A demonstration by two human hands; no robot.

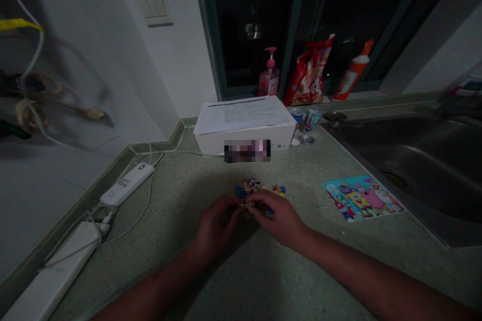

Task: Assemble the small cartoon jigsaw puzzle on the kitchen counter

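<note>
Over the countertop, my left hand (217, 220) and my right hand (280, 218) meet with fingertips close together. Small jigsaw puzzle pieces (245, 205) are pinched between the fingers of both hands; how many there are and whether they are joined is too small to tell. Just beyond the fingertips lies a loose heap of colourful jigsaw pieces (252, 185), partly hidden by my right hand. A few yellow and blue pieces (279, 190) lie at the heap's right side. Off to the right, a flat cartoon picture (363, 198) lies face up on the counter.
A white box (211, 143) with a printed sheet (244, 114) on top stands behind the heap. A can (312, 119) is beside it. The steel sink (425, 160) is at right. A power strip (56, 271), adapter (128, 183) and cables lie left. Bottles and a red bag (309, 77) line the sill.
</note>
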